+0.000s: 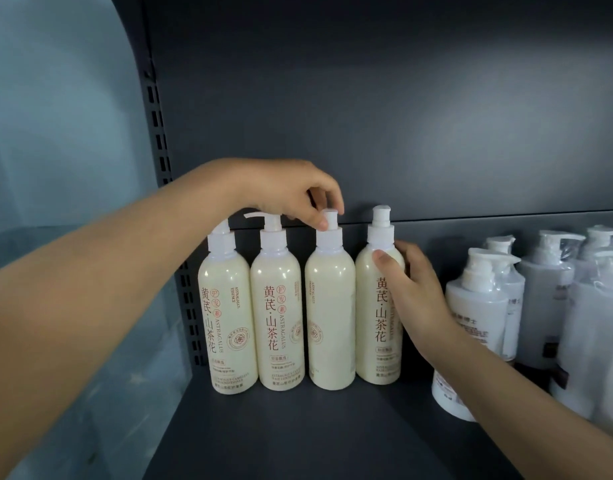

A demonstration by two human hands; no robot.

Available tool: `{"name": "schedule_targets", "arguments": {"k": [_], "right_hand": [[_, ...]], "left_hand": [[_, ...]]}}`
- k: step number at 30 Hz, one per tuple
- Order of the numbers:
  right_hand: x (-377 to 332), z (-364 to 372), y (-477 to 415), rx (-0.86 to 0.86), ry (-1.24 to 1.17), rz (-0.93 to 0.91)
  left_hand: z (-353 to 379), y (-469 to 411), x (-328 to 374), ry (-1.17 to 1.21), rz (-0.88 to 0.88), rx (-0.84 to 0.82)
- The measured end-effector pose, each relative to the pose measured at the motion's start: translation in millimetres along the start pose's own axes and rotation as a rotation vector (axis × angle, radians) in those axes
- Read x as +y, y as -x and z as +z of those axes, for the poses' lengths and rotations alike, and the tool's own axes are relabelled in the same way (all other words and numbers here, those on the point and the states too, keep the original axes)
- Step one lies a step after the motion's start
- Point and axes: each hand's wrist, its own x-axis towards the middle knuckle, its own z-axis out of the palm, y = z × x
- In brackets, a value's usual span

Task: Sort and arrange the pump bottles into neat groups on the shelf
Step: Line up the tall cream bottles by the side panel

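We square up four cream bottles mid-frame on the shelf.
Our left hand pinches the third bottle by its pump; our right hand wraps the fourth bottle; all stand upright, long axes vertical; the third's label faces frame-left, not front; twisting from the top could, we judge, tip it into its close neighbours.
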Motion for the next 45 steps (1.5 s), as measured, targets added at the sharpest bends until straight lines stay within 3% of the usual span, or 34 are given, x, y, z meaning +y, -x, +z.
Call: {"name": "schedule_targets", "arguments": {"k": [20,27,33,36,45], "right_hand": [[-13,-3,3,-0.044,-0.072,0.088],[-17,-7,0,-0.07,0.089,0.031],[-30,-17,-3,-0.148,0.121,0.116],[-35,-22,-3,-0.191,0.113,0.153],[-28,-16,-6,-0.094,0.249,0.025]], "left_hand": [[10,-6,-2,-0.322,-0.007,0.128],[9,-4,3,-0.47,-0.029,0.12],[14,1,7,-0.328,-0.028,0.085],[19,1,5,-0.336,0.012,0.145],[24,1,5,-0.319,-0.026,0.202]]}}
